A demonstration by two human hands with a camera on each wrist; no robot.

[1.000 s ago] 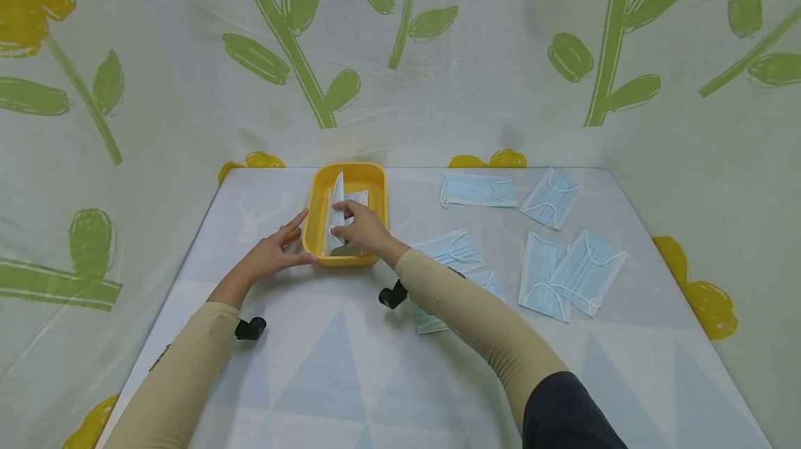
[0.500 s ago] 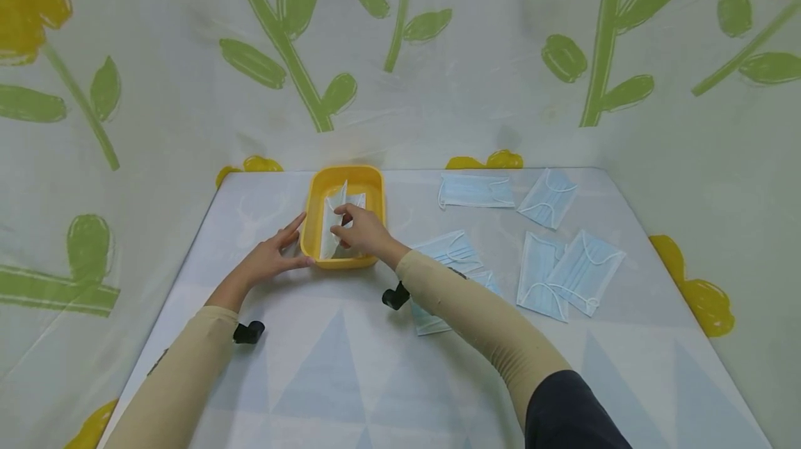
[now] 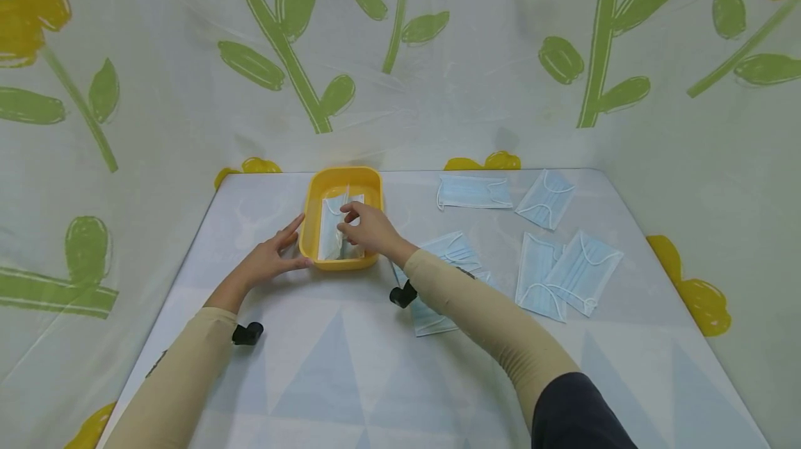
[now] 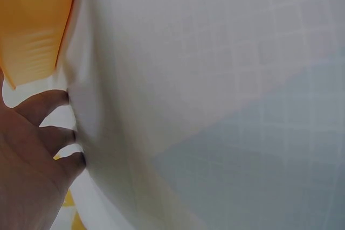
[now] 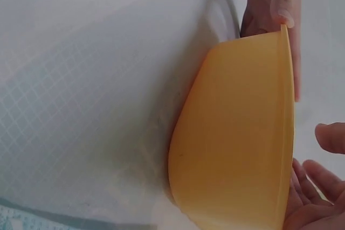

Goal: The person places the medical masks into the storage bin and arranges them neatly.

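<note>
A yellow plastic tray (image 3: 347, 265) stands at the back left of the table. Inside it, a pale blue face mask (image 3: 330, 230) lies over at least one other mask, its right edge tilted up. My left hand (image 3: 265, 258) rests against the tray's left side, fingers spread and thumb at the near corner; in the right wrist view its thumb touches the rim. Over the tray hovers my right hand (image 3: 372, 230), thumb and fingers apart. Nothing shows between them in the right wrist view, where the tray wall (image 5: 232, 133) hides the masks.
Right of the tray, several masks (image 3: 447, 247) lie partly under my right forearm. A flat mask (image 3: 475, 192) and a slanted one (image 3: 546, 199) are at the back right. Two overlapping masks (image 3: 585, 272) lie nearer. A flower-printed sheet (image 3: 469, 87) rises behind the table.
The mask in the tray has gone from standing on edge to lying nearly flat. My right hand has let go of it and shifted slightly right. The left hand stays at the tray.
</note>
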